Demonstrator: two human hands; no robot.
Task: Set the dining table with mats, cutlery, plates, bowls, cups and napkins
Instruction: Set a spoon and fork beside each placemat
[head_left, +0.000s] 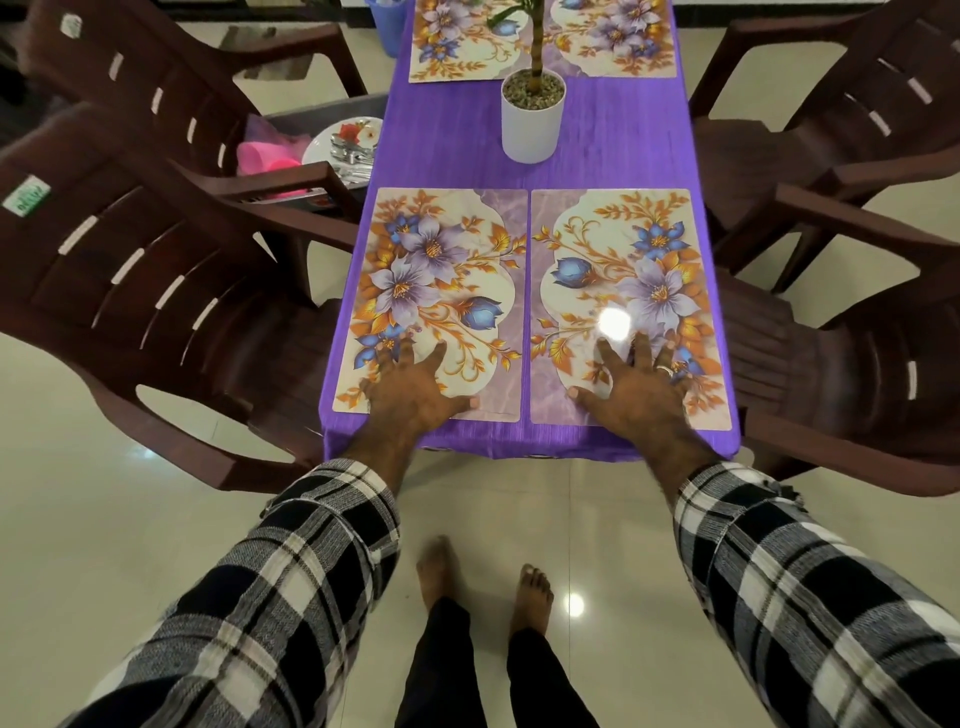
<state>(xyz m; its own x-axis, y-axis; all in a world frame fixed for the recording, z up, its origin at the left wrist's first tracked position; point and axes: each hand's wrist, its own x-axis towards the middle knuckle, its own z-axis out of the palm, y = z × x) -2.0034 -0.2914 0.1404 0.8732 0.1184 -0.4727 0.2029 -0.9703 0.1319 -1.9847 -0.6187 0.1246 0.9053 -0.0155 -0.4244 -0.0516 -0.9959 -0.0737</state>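
Observation:
Two floral place mats lie side by side at the near end of the purple-clothed table (597, 135). My left hand (415, 387) rests flat with spread fingers on the near part of the left mat (436, 280). My right hand (636, 382), a ring on one finger, presses flat on the right mat (628, 270). Two more floral mats lie at the far end, a left far mat (457, 41) and a right far mat (618, 36). On a side surface to the left sit a floral plate with cutlery (350, 143) and pink cups (265, 158).
A white pot with a plant (532, 117) stands mid-table between the mat pairs. Dark brown plastic chairs flank the table: two on the left (156, 270) and two on the right (841, 322). A blue bin (387, 23) stands at the far left. Glossy tiled floor lies below.

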